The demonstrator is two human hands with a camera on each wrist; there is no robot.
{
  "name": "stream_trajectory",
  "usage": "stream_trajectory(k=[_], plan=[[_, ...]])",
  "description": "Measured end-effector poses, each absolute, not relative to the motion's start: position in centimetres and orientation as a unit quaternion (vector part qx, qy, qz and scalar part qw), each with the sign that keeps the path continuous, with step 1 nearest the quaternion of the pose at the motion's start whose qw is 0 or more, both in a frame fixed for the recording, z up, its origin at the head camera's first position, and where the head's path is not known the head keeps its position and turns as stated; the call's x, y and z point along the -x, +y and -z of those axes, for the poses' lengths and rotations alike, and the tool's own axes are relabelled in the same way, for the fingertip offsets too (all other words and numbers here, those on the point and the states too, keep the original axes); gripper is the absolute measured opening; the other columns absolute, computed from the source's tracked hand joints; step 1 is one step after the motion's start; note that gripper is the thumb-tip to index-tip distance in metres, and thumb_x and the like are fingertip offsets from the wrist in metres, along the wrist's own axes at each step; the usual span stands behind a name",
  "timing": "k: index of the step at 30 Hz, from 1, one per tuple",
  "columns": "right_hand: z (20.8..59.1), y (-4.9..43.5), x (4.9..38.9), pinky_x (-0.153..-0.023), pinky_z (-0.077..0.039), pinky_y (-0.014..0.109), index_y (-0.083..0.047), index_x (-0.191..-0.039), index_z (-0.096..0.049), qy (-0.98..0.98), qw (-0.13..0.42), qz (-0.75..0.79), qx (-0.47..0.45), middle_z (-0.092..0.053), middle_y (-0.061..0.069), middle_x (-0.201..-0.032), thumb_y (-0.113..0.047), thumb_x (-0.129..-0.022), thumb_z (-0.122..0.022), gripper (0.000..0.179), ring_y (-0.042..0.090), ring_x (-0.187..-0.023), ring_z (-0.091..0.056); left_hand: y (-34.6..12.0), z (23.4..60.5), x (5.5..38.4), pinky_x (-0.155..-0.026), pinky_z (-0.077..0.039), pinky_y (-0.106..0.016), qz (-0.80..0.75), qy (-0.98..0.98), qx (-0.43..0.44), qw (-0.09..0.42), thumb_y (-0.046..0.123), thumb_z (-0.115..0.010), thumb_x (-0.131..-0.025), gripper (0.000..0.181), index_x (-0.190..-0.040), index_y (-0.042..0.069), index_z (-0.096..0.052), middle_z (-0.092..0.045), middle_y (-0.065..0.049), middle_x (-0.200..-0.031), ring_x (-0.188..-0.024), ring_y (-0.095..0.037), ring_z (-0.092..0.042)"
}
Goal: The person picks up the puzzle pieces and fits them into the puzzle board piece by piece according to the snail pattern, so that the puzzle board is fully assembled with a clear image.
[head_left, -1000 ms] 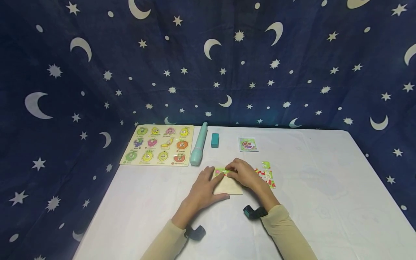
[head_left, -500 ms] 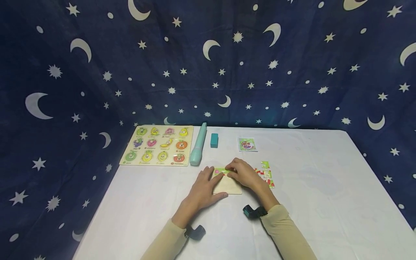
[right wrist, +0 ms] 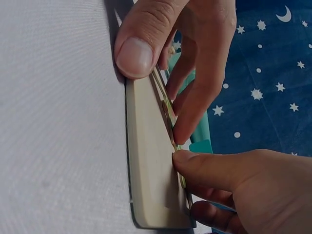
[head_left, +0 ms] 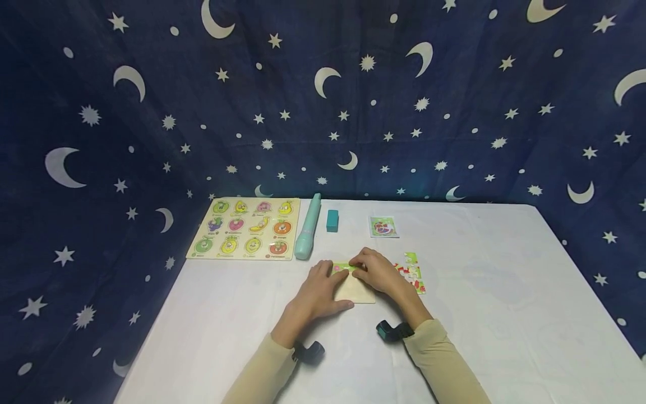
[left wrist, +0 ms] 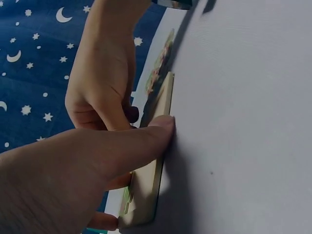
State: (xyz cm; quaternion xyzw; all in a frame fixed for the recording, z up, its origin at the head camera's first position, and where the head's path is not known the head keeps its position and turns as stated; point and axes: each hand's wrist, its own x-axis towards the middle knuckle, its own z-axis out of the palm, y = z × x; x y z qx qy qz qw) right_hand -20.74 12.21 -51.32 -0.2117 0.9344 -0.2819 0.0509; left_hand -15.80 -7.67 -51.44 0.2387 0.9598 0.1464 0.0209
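Observation:
A small pale wooden puzzle board (head_left: 355,292) lies on the white table, with a strip of green printed pieces (head_left: 339,267) along its far side. My left hand (head_left: 314,293) holds the board, its thumb at the near edge and its fingers spread toward the far edge; the index fingertip rests by the strip. At the same strip, my right hand (head_left: 381,274) pinches a puzzle piece between thumb and fingers, and the fingertips mostly hide it. In the right wrist view the thumb (right wrist: 187,158) presses along the row. Loose red and green puzzle pieces (head_left: 415,273) lie right of the board, partly behind the right hand.
A fruit-picture board (head_left: 244,230) is at the back left, beside a turquoise wand-shaped device (head_left: 308,227). A teal block (head_left: 332,220) and a small picture card (head_left: 383,226) lie farther back. A dark cloth with moons and stars (head_left: 323,112) hangs behind the white table (head_left: 504,314).
Both hands keep nearly the same places on the board and the strip. The head view has tilted slightly, so the whole scene sits a little lower.

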Motion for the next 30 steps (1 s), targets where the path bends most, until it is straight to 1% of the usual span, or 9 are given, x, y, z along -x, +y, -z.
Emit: stream_trajectory(k=[4, 9, 15, 21, 26, 30], plan=[[51.3, 12.2, 20.6, -0.086, -0.054, 0.036, -0.010, -0.112, -0.074, 0.935, 0.048, 0.281, 0.211, -0.064, -0.001, -0.100, -0.017, -0.090, -0.074, 0.024, 0.012, -0.090, -0.058, -7.6, 51.4, 15.7, -0.104, -0.048, -0.042, -0.144, 0.960, -0.239, 0.026, 0.062, -0.071, -0.082, 0.074, -0.142, 0.020, -0.057, -0.049, -0.012, -0.134, -0.121, -0.027, -0.047], [51.2, 12.3, 20.6, -0.087, -0.053, 0.037, -0.011, -0.111, -0.074, 0.936, 0.038, 0.282, 0.207, -0.064, -0.002, -0.100, -0.018, -0.088, -0.076, 0.023, 0.013, -0.091, -0.059, -7.6, 51.8, 15.7, -0.099, -0.049, -0.038, -0.142, 0.960, -0.243, 0.014, 0.062, -0.071, -0.082, 0.074, -0.142, 0.021, -0.058, -0.049, -0.009, -0.129, -0.114, -0.023, -0.047], [50.6, 12.8, 20.8, -0.088, -0.054, 0.039, -0.012, -0.113, -0.073, 0.939, 0.025, 0.278, 0.200, -0.065, -0.001, -0.102, -0.022, -0.088, -0.076, 0.027, 0.016, -0.097, -0.059, -7.7, 51.5, 15.7, -0.104, -0.048, -0.041, -0.142, 0.960, -0.241, 0.012, 0.063, -0.070, -0.082, 0.076, -0.143, 0.020, -0.056, -0.049, -0.012, -0.134, -0.120, -0.025, -0.047], [50.0, 14.0, 20.9, -0.090, -0.053, 0.041, -0.011, -0.122, -0.069, 0.936, 0.025, 0.302, 0.178, -0.064, 0.003, -0.115, -0.023, -0.090, -0.075, 0.035, 0.021, -0.102, -0.057, -7.8, 51.6, 15.7, -0.106, -0.046, -0.043, -0.141, 0.959, -0.247, 0.000, 0.063, -0.071, -0.081, 0.075, -0.141, 0.020, -0.058, -0.051, -0.013, -0.132, -0.121, -0.027, -0.048], [49.7, 15.2, 21.2, -0.090, -0.050, 0.041, -0.010, -0.126, -0.066, 0.936, 0.015, 0.310, 0.168, -0.063, 0.007, -0.120, -0.024, -0.090, -0.074, 0.039, 0.024, -0.104, -0.054, -7.7, 51.7, 15.7, -0.109, -0.045, -0.045, -0.149, 0.959, -0.241, 0.005, 0.065, -0.071, -0.081, 0.076, -0.141, 0.020, -0.058, -0.050, -0.014, -0.135, -0.127, -0.032, -0.047], [49.4, 16.1, 21.5, -0.090, -0.050, 0.044, -0.008, -0.127, -0.065, 0.937, 0.013, 0.313, 0.157, -0.062, 0.010, -0.121, -0.024, -0.090, -0.074, 0.041, 0.027, -0.104, -0.055, -7.6, 51.7, 15.7, -0.112, -0.044, -0.046, -0.153, 0.960, -0.233, 0.013, 0.065, -0.070, -0.082, 0.076, -0.143, 0.021, -0.057, -0.049, -0.015, -0.139, -0.131, -0.032, -0.046]])
